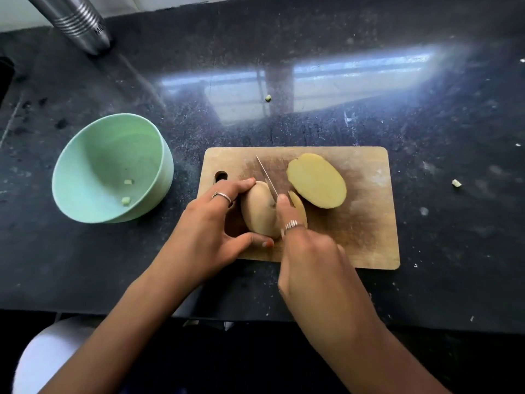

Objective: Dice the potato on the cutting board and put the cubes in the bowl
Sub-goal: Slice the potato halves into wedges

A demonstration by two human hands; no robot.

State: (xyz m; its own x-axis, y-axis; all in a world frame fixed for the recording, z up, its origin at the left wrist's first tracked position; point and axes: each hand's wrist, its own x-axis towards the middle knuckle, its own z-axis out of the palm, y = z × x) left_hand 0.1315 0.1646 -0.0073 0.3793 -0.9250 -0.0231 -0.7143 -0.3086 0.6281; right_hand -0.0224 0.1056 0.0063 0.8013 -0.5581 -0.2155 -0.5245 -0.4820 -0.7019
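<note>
1. I see the potato half (260,209) being cut, rounded skin side up, on the left part of the wooden cutting board (366,240) at the centre of the frame.
2. My left hand (210,231) grips that half, fingers curled over its far end and thumb against its near end (a ring shows on one finger).
3. My right hand (309,251) is closed round the knife (267,176) handle, which I cannot see; the index finger lies along the spine, and the blade sits in the potato with its tip pointing to the upper left.
4. A thin slice (298,204) leans just right of the blade.
5. The other potato half (316,180) lies cut face up, further right on the board.
6. The pale green bowl (85,155) stands at the left of the frame, apart from the board, with two small cubes (126,200) inside.
7. Everything rests on a dark speckled countertop (426,109); stray bits (456,183) lie on it at the right and above the board.
8. A steel bottle (82,21) stands at the upper left.
</note>
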